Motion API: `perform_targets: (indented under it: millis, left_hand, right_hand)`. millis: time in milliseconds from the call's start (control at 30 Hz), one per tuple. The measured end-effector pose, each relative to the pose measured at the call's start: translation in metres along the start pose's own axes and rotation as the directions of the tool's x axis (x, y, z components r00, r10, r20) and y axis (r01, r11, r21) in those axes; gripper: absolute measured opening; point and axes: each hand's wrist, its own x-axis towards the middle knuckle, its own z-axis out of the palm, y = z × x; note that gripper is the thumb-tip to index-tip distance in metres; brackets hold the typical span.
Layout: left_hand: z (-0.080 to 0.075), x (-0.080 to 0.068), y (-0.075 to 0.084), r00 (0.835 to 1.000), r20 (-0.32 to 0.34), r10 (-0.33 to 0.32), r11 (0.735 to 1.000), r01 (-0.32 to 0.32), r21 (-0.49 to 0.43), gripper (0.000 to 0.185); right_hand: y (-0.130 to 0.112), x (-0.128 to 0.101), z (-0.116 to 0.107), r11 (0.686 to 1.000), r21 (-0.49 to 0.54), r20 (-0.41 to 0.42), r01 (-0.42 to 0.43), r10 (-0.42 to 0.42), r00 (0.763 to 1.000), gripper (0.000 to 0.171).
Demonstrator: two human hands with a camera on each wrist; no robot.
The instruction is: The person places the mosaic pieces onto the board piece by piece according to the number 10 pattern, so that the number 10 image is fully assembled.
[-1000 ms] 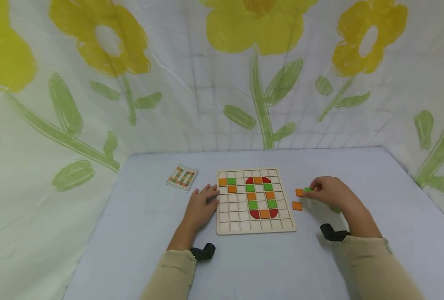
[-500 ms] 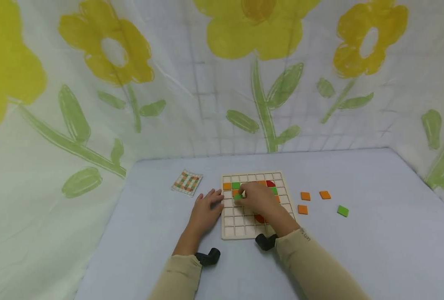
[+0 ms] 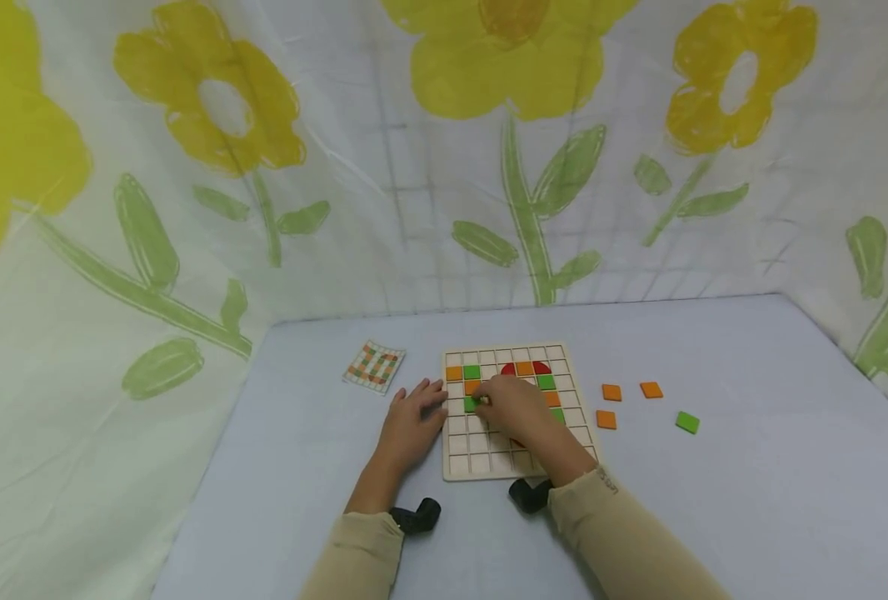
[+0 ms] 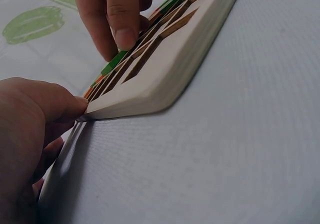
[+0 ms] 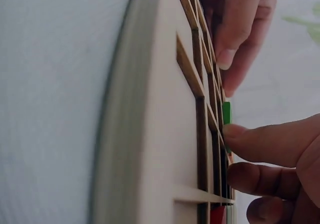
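Observation:
My right hand point(image 3: 522, 408) is over the wooden grid board point(image 3: 459, 467), with thumb and fingers at a green square tile point(image 3: 470, 405) in the board's left part. In the right wrist view the thumb lies against that green tile point(image 5: 227, 113), which stands a little proud of the grid. An orange tile point(image 3: 472, 387) sits just beyond it, with another green tile point(image 3: 471, 372) and an orange tile point(image 3: 454, 373) farther back. My left hand point(image 3: 410, 425) rests at the board's left edge, its thumb point(image 4: 70, 103) touching the rim. The right hand covers part of a ring of red, orange and green pieces.
Right of the board lie loose orange tiles point(image 3: 611, 392) and a green tile point(image 3: 687, 422). A small card point(image 3: 374, 367) printed with a coloured grid lies beyond the left hand. A flower-printed curtain point(image 3: 429, 208) hangs behind the table.
My right hand has come from the loose tiles at the right to the board, bringing a green tile, now lower and nearer below the orange one. The left hand stays at the board's edge.

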Motion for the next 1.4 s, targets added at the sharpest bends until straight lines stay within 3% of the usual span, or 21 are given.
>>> perform_targets:
  millis: [133,300,533,667,800,967,1233,1300,1400]
  left_hand:
    - [0.003,-0.001,0.001,1.000,-0.006,-0.015,1.000,0.015,-0.003,0.033]
    - [0.005,-0.001,0.001,1.000,-0.001,-0.022,1.000,0.022,0.000,0.033]
    - [-0.004,0.001,0.001,0.999,-0.033,-0.004,1.000,0.004,0.012,0.032]
    - [-0.009,0.001,0.000,0.999,-0.037,0.005,1.000,-0.005,0.013,0.032]
    - [-0.009,0.000,0.000,0.999,-0.037,-0.007,1.000,0.007,0.001,0.032]
    - [-0.007,-0.001,0.000,0.999,-0.030,-0.012,1.000,0.012,-0.012,0.032]
    - [-0.003,0.000,0.003,1.000,-0.022,-0.009,1.000,0.008,-0.019,0.033]
    - [-0.002,0.000,0.003,1.000,-0.017,-0.010,1.000,0.009,-0.020,0.033]
    - [0.000,0.001,0.003,1.000,-0.003,-0.016,1.000,0.016,-0.012,0.033]
  right_hand:
    - [0.004,-0.003,0.000,1.000,-0.003,-0.026,-0.006,0.006,1.000,0.021]
    - [0.022,-0.018,-0.019,0.993,0.110,-0.034,-0.049,0.053,0.998,0.023]
    - [0.091,-0.041,-0.065,0.967,0.205,-0.083,-0.153,0.173,0.981,0.028]
    - [0.128,-0.051,-0.077,0.951,0.206,-0.049,-0.231,0.246,0.968,0.036]
    - [0.148,-0.056,-0.078,0.934,0.218,0.019,-0.282,0.285,0.958,0.047]
    - [0.159,-0.058,-0.071,0.912,0.229,0.061,-0.341,0.336,0.940,0.048]
    - [0.168,-0.058,-0.063,0.910,0.249,0.004,-0.330,0.340,0.940,0.044]
    - [0.165,-0.057,-0.062,0.915,0.258,-0.020,-0.310,0.325,0.945,0.044]
    - [0.140,-0.053,-0.056,0.925,0.286,-0.055,-0.251,0.277,0.959,0.041]
